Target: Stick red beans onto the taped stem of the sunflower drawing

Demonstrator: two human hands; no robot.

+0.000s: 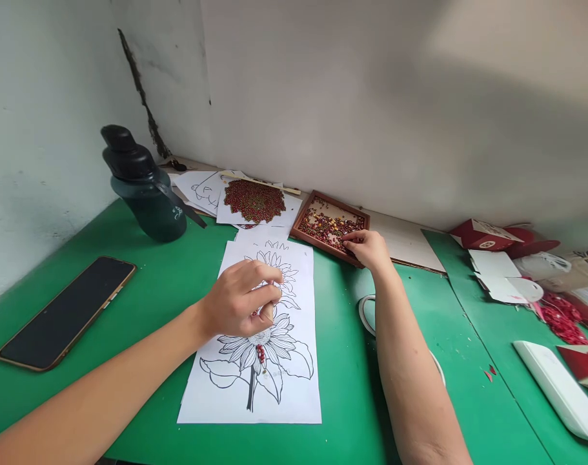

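A white sheet [255,394] with a line drawing of sunflowers lies on the green table [168,290]. A few red beads [261,353] are stuck at the centre of the lower flower. My left hand [243,300] hovers over that flower with its fingers curled in a pinch; what they hold is hidden. My right hand [368,248] reaches into a brown wooden tray [303,216] filled with red and mixed beads, fingers pressed down among the beads.
A dark water bottle [143,190] stands at the back left, a black phone [66,313] lies at the left. A finished bead picture [253,201] and more drawings lie near the wall. Red boxes [482,234], paper scraps and a white device [559,387] crowd the right.
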